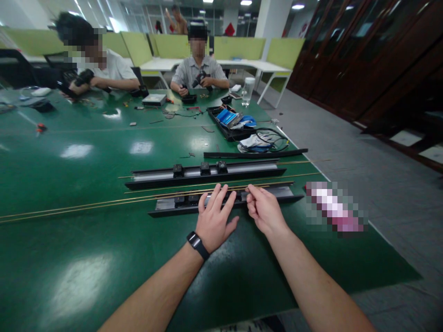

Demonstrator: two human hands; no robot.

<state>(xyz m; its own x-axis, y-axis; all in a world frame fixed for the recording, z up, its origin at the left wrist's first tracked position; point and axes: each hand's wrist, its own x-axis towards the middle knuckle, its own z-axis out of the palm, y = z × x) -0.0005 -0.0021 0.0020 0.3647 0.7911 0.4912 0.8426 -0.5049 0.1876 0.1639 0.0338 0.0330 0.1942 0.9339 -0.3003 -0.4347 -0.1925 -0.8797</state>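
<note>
our right hand point(265, 207) has thumb and forefinger closed in a narrow pinch on the thin brass rods point(86, 204); our left hand point(216, 216) lies just left of that grip, palm down, fingers spread wide over the rods, not clenched on anything. the rods run from the pinch far out to the left, above the near rail point(157, 213), which sits under both hands. our fingers hide part of the rail, and its dark blocks point(180, 200) show left of them, so we cannot tell how the rods meet it there.

just beyond the grip a loose rod point(304, 175) lies on the table point(86, 276), then the far rail point(159, 183) with three blocks on top. behind that we see a black strip point(256, 154), and past it a glove point(254, 144) with a cable point(284, 138) looped around it, touching or close to a crowded tray point(230, 134).

right of the pinch, near the rail's end, is a pink thing point(332, 205), too blurred to name. well beyond the grip stand a glass point(248, 90) and, farther left, a pale box point(154, 100). across from us one person point(214, 69) holds a drill point(199, 79); another person point(119, 71) sits to the left.
</note>
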